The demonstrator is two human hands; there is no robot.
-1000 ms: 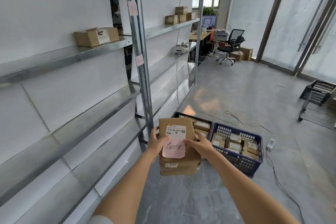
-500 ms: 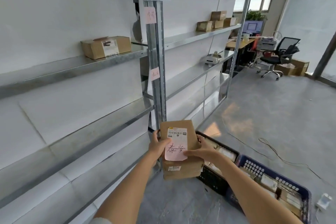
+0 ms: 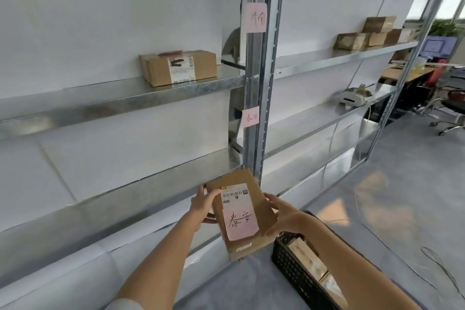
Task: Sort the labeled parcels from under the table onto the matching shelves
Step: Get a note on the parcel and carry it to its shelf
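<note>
The parcel [image 3: 242, 214] is held in the air in front of the metal shelves [image 3: 125, 98], its long side running away from the person and leaning slightly left, its labelled face turned up. The left hand [image 3: 205, 205] grips its left edge and the right hand [image 3: 284, 218] its right edge. A black crate [image 3: 299, 274] on the floor below holds more parcels. A box [image 3: 178, 66] sits on an upper shelf.
</note>
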